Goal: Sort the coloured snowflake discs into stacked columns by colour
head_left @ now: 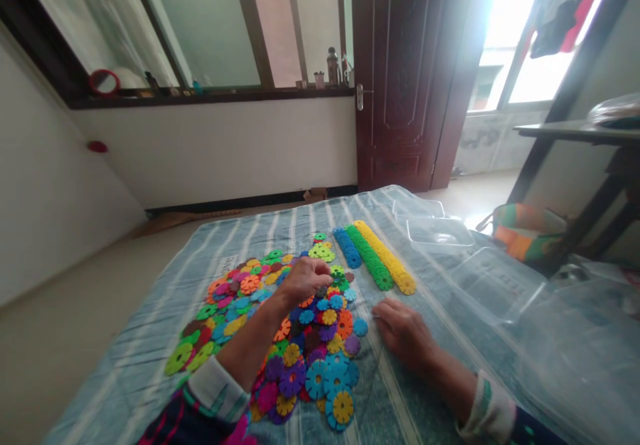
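Observation:
Many flat, notched plastic discs in mixed colours form a loose pile (293,378) on the striped bedsheet (165,278). My left hand (303,280) is over the upper part of the pile, thumb and fingers pinched together; whatever is between them is hidden. To the right of the pile, my right hand (405,332) rests low on the sheet with its fingers curled together, and I cannot make out anything in them. Beyond my hands lie three rows of overlapping discs: a short blue row (347,248), a green row (370,258) and a long yellow row (385,258).
Clear plastic containers (440,233) and a clear lid (500,285) lie along the bed's right side. An orange and green bag (525,232) is beyond them, below a dark table (575,132). A brown door (400,78) stands past the far edge.

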Demonstrator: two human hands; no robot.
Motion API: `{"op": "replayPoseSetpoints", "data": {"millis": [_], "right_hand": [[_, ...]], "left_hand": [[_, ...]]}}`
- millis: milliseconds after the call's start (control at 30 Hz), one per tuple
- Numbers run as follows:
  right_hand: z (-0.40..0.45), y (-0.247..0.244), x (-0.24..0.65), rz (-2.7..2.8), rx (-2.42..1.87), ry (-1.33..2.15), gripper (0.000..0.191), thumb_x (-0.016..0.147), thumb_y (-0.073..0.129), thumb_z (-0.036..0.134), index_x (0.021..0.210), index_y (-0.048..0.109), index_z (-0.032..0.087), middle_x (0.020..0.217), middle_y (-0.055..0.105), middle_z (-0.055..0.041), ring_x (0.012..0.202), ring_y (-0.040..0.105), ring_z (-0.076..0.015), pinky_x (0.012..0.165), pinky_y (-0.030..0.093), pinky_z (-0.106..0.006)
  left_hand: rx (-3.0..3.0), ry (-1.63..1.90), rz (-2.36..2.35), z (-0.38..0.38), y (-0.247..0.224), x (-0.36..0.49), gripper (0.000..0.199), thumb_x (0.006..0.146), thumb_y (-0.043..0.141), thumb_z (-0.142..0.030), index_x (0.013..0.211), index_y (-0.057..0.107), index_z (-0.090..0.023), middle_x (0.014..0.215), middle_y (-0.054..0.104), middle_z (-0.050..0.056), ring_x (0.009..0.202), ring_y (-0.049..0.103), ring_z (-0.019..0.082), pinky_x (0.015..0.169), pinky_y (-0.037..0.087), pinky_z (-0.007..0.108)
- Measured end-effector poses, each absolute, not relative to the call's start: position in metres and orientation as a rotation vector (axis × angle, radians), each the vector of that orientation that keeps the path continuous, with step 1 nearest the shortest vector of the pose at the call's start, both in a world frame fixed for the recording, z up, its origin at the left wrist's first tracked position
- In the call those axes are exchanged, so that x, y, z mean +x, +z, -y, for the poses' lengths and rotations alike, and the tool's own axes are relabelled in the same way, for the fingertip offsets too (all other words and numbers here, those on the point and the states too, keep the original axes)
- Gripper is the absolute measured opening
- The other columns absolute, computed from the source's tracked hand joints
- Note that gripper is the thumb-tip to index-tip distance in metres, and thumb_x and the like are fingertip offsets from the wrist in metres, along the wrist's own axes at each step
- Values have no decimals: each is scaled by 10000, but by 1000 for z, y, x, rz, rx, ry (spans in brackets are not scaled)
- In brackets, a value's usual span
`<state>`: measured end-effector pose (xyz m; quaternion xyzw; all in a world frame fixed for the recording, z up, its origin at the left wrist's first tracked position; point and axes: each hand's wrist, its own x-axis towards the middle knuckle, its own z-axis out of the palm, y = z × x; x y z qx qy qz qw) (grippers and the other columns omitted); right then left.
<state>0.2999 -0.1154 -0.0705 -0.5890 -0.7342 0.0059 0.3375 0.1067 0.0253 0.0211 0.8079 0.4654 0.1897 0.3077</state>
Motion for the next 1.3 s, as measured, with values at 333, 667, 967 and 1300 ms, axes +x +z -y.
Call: {"op": "replayPoseSetpoints", "data": {"millis": [333,667,967,1300], "right_hand": [[122,-74,322,1760,-1520,133,194,860,458,134,742,601,192,708,579,-13,665,552,-135,633,384,-226],[122,-72,321,1820,-1517,137,159,839,483,121,785,611,197,770,607,-24,733,578,-151,668,404,-238],[126,-70,320,1827,-1564,174,154,831,487,107,807,616,188,794,610,-34,757,583,-173,685,410,-267],[126,-71,319,1845,-1594,198,149,843,490,128,826,621,196,805,617,-39,780,590,-194,703,431,-293]], "left_hand": [[2149,527,-1187,-3,-22,199,96,660,587,-194,664,676,-160,607,618,-23,621,563,125,575,404,221],[2216,499,-1382,1,-27,217,95,686,601,-195,662,690,-173,648,678,10,659,611,148,606,415,239],[2276,480,-1493,8,-27,220,113,721,579,-215,683,680,-182,735,707,44,720,633,175,657,414,267],[2386,509,-1536,20,-34,214,137,702,642,-285,802,623,-193,757,665,24,777,604,183,700,401,270]]}}
